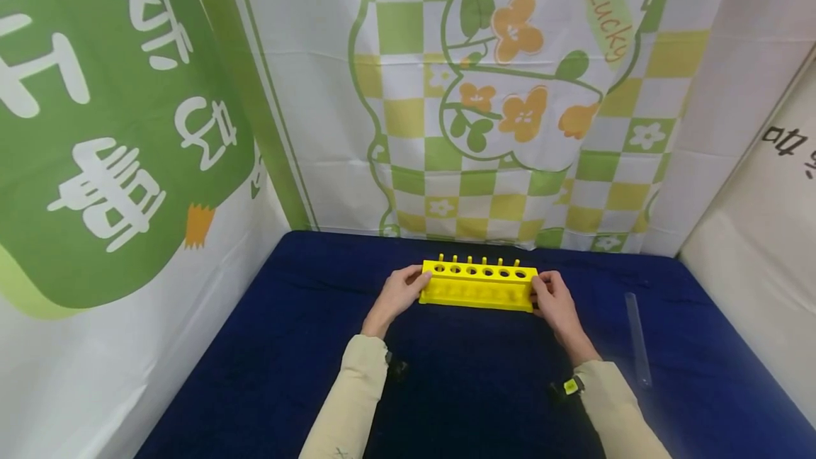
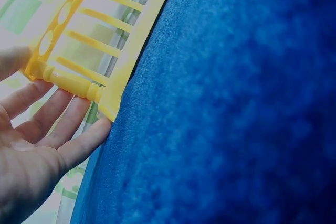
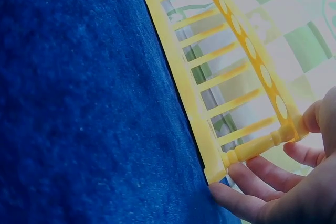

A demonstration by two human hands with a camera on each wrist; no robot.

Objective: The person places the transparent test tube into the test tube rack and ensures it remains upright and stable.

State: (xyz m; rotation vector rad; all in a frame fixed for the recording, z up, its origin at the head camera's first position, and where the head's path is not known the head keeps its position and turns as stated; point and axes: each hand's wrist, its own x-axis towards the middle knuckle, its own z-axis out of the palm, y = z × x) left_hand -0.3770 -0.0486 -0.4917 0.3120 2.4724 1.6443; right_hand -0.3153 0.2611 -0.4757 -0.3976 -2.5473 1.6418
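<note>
Toward the far side of the worktop, which is dressed in dark blue cloth, I see a long, bright yellow, plastic-looking rack with six round holes along its top and a row of thin yellow pegs behind them. It lies right between the person's left hand and right hand, straight out in front. Its long side runs from left to right, so each hand has one short end. The left hand grips the left end, with its fingers round the post there. The right hand grips the other end in much the same way. The bottom of the rack is down by the cloth, but I can't tell if it touches all along. Off to the right, well apart from the rack, lies a thin see-through tube. It points away from the person, so it lies crosswise to the rack. The right hand is the nearer one to it. Neither hand touches the tube.
</note>
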